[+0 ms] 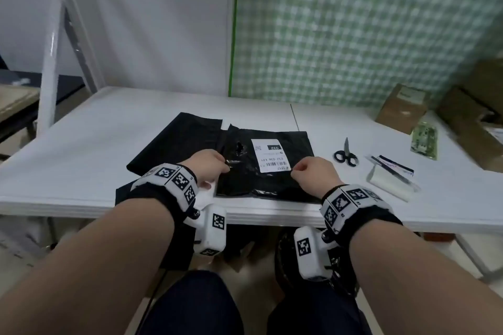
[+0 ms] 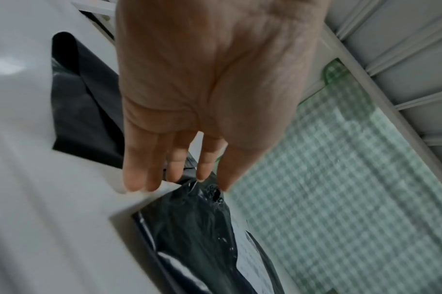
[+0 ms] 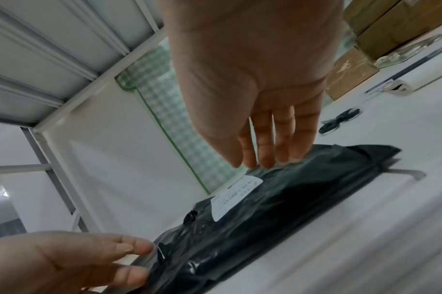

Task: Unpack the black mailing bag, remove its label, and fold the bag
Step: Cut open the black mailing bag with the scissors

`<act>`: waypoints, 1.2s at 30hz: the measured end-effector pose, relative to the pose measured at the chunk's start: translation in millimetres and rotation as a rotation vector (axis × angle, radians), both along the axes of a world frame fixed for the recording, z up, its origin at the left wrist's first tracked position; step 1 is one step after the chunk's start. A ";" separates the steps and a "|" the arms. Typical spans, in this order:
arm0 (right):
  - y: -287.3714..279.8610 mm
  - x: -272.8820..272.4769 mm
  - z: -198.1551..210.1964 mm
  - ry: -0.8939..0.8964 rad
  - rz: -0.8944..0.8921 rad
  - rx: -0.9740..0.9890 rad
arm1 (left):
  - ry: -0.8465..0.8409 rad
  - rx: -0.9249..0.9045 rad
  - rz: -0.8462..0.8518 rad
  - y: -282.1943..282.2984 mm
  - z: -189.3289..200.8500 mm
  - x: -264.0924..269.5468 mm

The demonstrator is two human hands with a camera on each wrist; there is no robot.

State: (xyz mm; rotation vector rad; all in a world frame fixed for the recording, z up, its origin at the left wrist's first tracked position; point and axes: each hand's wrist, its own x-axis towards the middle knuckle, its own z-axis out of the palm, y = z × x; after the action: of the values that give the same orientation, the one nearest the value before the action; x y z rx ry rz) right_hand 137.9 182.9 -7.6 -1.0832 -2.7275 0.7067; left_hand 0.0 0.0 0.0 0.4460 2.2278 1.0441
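The black mailing bag [image 1: 272, 182] lies flat on the white table [image 1: 81, 171] near its front edge. A white label [image 1: 269, 155] is stuck on top of it, beside a torn hole [image 1: 239, 147]. My left hand [image 1: 209, 166] touches the bag's left edge with nearly straight fingers [image 2: 179, 175]. My right hand [image 1: 313, 174] rests its straight fingertips [image 3: 262, 159] on the bag [image 3: 290, 208], just right of the label [image 3: 237, 197]. A black cloth [image 1: 177, 144] lies spread to the left, partly under the bag.
Black-handled scissors [image 1: 345, 156] lie to the right of the bag. Further right are clear-wrapped packets [image 1: 392, 174] and a green packet [image 1: 424, 140]. Brown cardboard boxes [image 1: 402, 107] stand at the back right, against a green checked wall. A white metal frame [image 1: 51, 62] rises at the left.
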 end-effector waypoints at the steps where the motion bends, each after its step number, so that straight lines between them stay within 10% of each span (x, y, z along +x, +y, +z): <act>1: 1.2 1.6 -1.3 -0.017 -0.002 -0.010 | -0.016 0.016 0.003 0.0 -2.0 1.0; 21: 44.0 14.6 -32.9 0.095 -0.321 -0.259 | -0.026 0.117 -0.163 34.5 -20.9 15.6; 27: 45.9 14.0 -41.9 0.087 -0.291 -0.345 | 0.050 0.345 0.189 40.0 -28.3 15.4; 36: 45.1 13.0 -47.4 0.054 -0.240 -0.231 | 0.081 0.083 0.079 42.5 -28.9 10.7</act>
State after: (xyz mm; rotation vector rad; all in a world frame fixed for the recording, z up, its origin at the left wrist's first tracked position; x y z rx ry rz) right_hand 150.9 228.0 -55.0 -1.3876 -2.4576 1.0111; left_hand 10.7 42.5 -28.9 0.4461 2.2959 1.1825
